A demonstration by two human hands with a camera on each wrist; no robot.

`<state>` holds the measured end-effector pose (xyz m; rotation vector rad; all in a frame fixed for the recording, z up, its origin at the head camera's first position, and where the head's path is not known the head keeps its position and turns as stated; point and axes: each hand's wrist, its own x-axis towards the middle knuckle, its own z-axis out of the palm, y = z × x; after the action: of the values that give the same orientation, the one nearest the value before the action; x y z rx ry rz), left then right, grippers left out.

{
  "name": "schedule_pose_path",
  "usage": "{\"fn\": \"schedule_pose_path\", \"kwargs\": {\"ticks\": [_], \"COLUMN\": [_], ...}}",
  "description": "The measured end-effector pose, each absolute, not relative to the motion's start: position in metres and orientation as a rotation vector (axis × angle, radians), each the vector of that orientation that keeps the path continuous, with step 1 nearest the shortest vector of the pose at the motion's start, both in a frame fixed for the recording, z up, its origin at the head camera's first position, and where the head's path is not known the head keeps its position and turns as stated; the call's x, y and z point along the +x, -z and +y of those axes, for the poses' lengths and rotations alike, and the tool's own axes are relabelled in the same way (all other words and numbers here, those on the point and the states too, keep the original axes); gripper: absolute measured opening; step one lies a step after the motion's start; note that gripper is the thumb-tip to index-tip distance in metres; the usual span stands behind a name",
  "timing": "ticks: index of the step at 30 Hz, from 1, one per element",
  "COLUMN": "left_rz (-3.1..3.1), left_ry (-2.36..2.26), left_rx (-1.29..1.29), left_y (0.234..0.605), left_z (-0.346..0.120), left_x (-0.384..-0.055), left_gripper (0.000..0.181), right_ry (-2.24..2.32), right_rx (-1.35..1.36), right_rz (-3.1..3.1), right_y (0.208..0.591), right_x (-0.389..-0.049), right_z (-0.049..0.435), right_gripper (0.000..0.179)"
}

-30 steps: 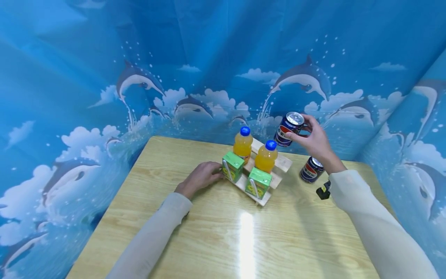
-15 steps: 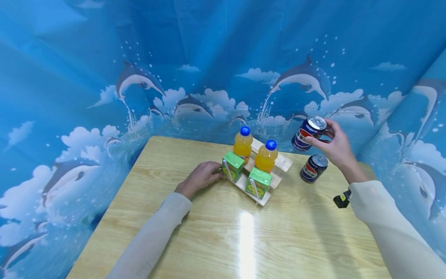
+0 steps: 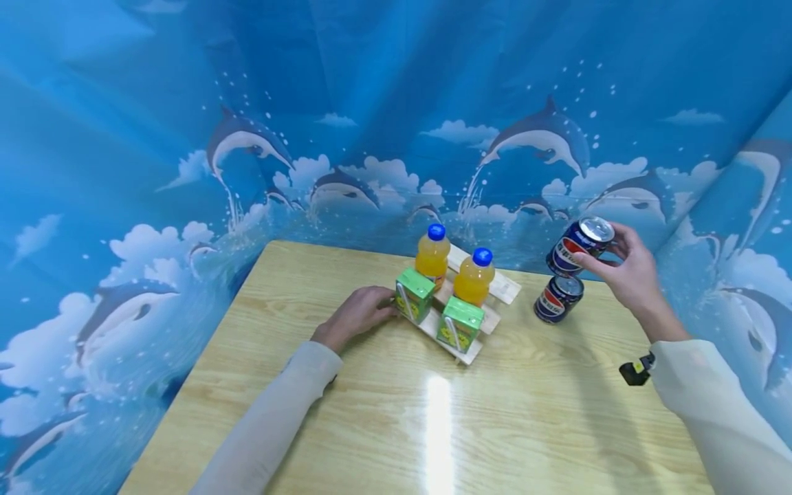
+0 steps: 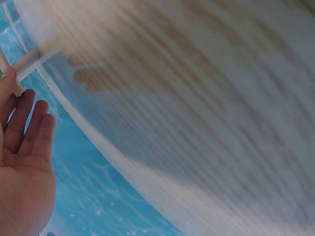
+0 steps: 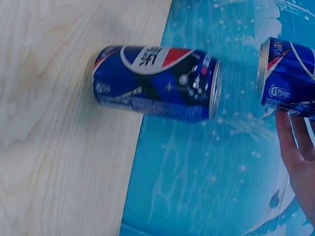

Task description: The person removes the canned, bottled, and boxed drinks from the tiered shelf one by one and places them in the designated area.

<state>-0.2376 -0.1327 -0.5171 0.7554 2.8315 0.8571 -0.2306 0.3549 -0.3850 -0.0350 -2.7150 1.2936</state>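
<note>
While the right hand [image 3: 632,271] pinches a blue cylindrical metal can [image 3: 572,244] by its sides, base free, just above a matching upright can [image 3: 555,300] on the wood-grain table [image 3: 359,426], the left hand [image 3: 357,315], fingers extended, touches the stepped pale-wood rack [image 3: 502,283], presumably steadying it.

Two cans [image 3: 558,301], two bottles [image 3: 474,279], two cartons [image 3: 460,323], one wooden rack [image 3: 504,289], one table [image 3: 371,426], two hands [image 3: 359,314]
</note>
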Motion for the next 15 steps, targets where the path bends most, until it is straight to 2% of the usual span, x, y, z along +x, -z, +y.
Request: {"fn": "schedule_pose_path", "kwargs": {"ticks": [15], "left_rz": [2.821], "left_ry": [-0.874], "left_rx": [0.763], "left_y": [0.518], "left_z": [-0.133], "left_x": [-0.238], "left_gripper": [0.037], "right_ry": [-1.241], "right_rx": [-0.139], "right_rz": [-2.656], "right_y": [0.398], "right_x": [-0.207], "right_z": [0.4], "right_gripper": [0.086]}}
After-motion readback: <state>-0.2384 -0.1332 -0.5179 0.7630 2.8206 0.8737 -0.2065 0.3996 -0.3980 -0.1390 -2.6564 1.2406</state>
